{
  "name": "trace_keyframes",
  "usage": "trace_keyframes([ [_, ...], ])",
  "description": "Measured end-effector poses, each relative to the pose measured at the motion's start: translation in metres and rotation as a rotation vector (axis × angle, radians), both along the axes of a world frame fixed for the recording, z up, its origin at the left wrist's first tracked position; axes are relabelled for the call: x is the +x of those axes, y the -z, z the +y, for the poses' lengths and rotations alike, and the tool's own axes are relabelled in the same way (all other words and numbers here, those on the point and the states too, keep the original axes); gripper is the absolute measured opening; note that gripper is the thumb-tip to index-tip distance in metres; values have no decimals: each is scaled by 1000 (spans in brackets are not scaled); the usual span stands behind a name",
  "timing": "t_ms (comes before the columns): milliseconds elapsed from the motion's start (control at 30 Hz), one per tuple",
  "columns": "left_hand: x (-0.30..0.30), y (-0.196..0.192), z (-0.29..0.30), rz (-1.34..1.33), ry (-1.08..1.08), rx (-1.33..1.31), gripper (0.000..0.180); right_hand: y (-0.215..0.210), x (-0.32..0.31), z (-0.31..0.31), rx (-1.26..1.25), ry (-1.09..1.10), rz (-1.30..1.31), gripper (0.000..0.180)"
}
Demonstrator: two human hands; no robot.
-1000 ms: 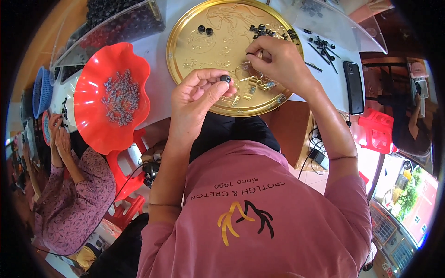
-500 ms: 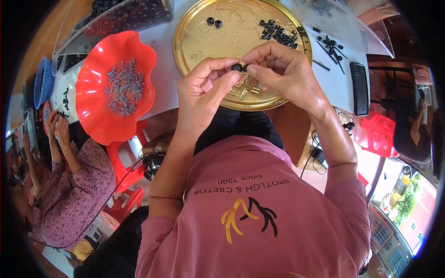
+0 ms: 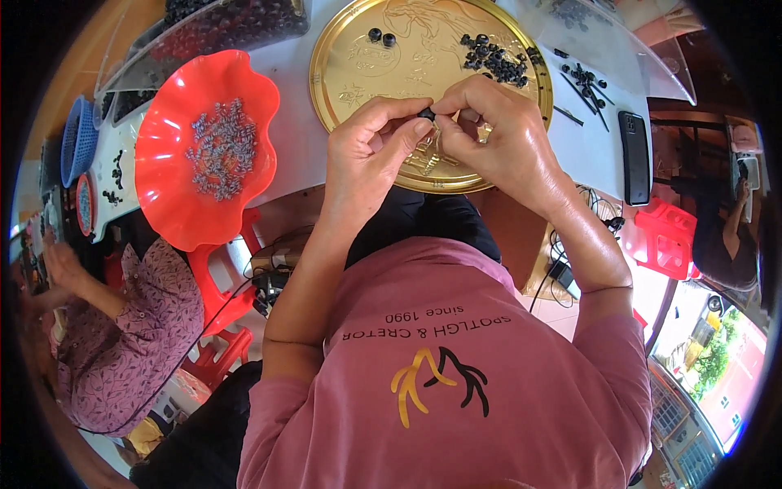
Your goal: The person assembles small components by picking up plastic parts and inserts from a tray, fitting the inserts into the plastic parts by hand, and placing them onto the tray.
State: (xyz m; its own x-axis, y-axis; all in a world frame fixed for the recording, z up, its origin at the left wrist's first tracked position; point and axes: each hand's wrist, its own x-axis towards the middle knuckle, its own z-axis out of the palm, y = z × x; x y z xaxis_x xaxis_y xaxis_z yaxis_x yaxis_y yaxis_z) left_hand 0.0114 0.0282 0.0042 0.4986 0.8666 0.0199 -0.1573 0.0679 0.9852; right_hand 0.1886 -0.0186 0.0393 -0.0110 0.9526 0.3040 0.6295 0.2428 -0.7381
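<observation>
My left hand [image 3: 366,155] pinches a small black round part [image 3: 426,114] between thumb and forefinger, above the near half of a round gold tray [image 3: 444,69]. Right beside it, my right hand [image 3: 501,130] has its thumb and forefinger pressed together at the part's right side; whatever lies between those fingertips is hidden. On the tray, two black round parts [image 3: 381,37] lie at the far left. A heap of small black parts [image 3: 495,61] lies at the far right. Some small gold-coloured pieces [image 3: 428,155] are partly visible between my hands.
Left of the tray stands a red wavy-rimmed bowl [image 3: 155,163] of small metal springs [image 3: 221,151]. Clear bins of black parts [image 3: 228,33] stand behind. Black sticks [image 3: 582,94] and a phone [image 3: 634,155] lie at right. A co-worker in a patterned shirt [image 3: 138,342] sits at left.
My hands have come closer together around the black part, and the left has shifted slightly right. The co-worker's hand at left has moved back from the table.
</observation>
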Motion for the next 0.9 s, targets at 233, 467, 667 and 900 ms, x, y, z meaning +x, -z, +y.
trace_keyframes([
  [233,2,0,-2,-27,14,60,24,1,1,-4,-366,120,499,14],
  [467,6,3,-5,-53,5,70,22,0,4,-6,-213,68,330,12],
  [667,6,6,0,23,-42,365,23,-10,12,-3,-348,43,441,14],
  [900,6,-6,6,-21,-58,601,22,-4,24,0,-750,-165,1001,30],
])
